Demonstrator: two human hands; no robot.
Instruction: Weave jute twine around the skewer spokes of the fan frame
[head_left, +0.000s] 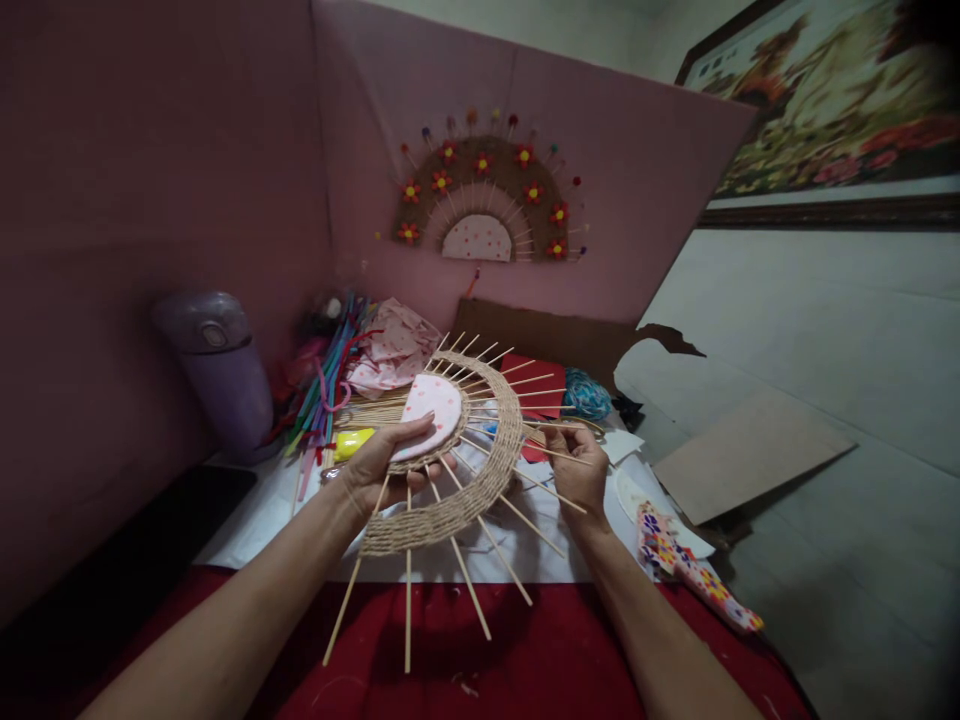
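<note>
My left hand (390,462) grips the pink dotted half-disc (429,412) at the heart of a twine-and-stick fan (480,470), fingers spread over its face and thumb curled under the edge, holding the piece tilted above the table. My right hand (576,466) pinches one of the thin wooden sticks (559,452) radiating from the fan's right side, fingertips closed around it. A broad band of woven jute (501,455) arcs across the sticks, whose bare ends jut out past it toward me and to the right. Beneath the fan lies a white sheet (247,515) on a red tablecloth (540,650). To the left stand a lilac flask (217,370) and a bundle of coloured pipe cleaners (330,375), with a yellow glue bottle (352,442) just beside my left hand. Pink patterned cloth (394,345) lies behind the fan, red paper (536,385) and a ball of blue yarn (586,393) to its right. A flower-patterned strip (694,570) rests near the table's right edge. On the pink partition (600,200) hangs a finished fan (484,195) dotted with red flowers.
</note>
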